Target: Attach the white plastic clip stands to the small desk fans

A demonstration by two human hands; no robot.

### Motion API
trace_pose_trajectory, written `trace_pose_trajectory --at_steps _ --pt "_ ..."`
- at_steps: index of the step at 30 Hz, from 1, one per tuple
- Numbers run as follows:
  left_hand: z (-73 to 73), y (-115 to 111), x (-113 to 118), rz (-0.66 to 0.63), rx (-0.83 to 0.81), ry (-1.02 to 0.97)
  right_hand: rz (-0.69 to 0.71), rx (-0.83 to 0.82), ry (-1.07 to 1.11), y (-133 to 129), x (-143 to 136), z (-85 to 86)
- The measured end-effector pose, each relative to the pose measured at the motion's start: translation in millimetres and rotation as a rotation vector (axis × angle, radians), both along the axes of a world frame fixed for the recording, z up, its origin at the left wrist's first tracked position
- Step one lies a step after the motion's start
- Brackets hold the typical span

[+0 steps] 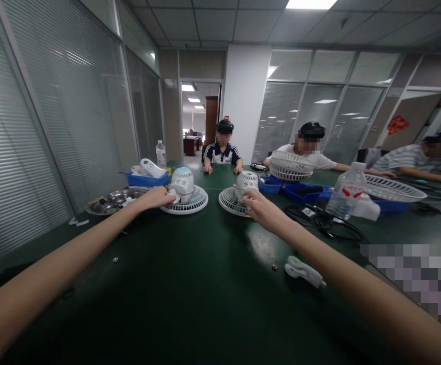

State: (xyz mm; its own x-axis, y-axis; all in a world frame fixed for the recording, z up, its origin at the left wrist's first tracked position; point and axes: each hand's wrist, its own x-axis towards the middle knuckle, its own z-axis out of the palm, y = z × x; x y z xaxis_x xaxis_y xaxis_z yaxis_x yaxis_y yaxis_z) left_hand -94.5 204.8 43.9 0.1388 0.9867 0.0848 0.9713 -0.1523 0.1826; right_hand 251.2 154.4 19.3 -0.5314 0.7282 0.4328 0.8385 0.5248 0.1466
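Two white fan heads lie grille-down on the dark green table, motor housings up. My left hand (156,197) reaches the left fan head (182,183) from its left side, its fingers closed on a white part low on the housing. My right hand (260,204) has its fingers wrapped round the lower side of the right fan head (247,180). Both hands partly hide the round grilles. Nearer me, a white plastic arm-shaped part (304,272) lies beneath my right forearm, beside a small brass-coloured ring (274,267). A small metal nut (115,260) is on the left.
At left are a metal tray (108,203) of small parts and a blue bin (147,179). On the right stand a large plastic bottle (345,190), black cables (329,228), blue bins and white fan grilles (292,166). Several people sit around the table.
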Motion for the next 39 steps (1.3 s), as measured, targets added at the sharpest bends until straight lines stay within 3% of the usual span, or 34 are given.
trace_pose_trajectory --at_steps 3,7,13,17,22,26,29,34,39 --pt "0.6 -16.2 12.9 -0.03 -0.001 -0.01 -0.092 0.035 0.09 1.9 19.8 -3.4" --pt "-10.9 -44.8 30.8 -0.031 0.052 -0.072 -0.157 0.009 0.137 9.9 44.6 -13.7" --pt "-25.6 -110.0 42.9 -0.084 0.038 -0.197 -0.151 -0.118 0.159 34.7 72.7 -20.0" --pt "-23.8 -153.1 46.6 -0.078 0.047 -0.059 -0.188 -0.195 0.201 58.7 73.0 -16.8" --pt "-29.3 -187.5 53.0 -0.19 0.285 0.092 -0.251 -0.267 0.162 112.6 37.2 -1.5" --pt "-40.9 -190.1 54.5 -0.265 0.404 0.108 -0.274 -0.297 0.065 154.2 -16.6 16.0" --pt "-44.3 -186.3 52.0 -0.265 0.417 0.098 -0.243 -0.321 0.005 168.8 -56.6 29.0" --pt "-42.7 -185.8 48.1 -0.243 0.402 0.086 -0.106 -0.314 -0.023 159.8 -102.9 58.5" --pt "-39.8 -189.0 49.9 -0.237 0.352 0.065 0.143 -0.265 0.016 100.9 -115.7 95.6"
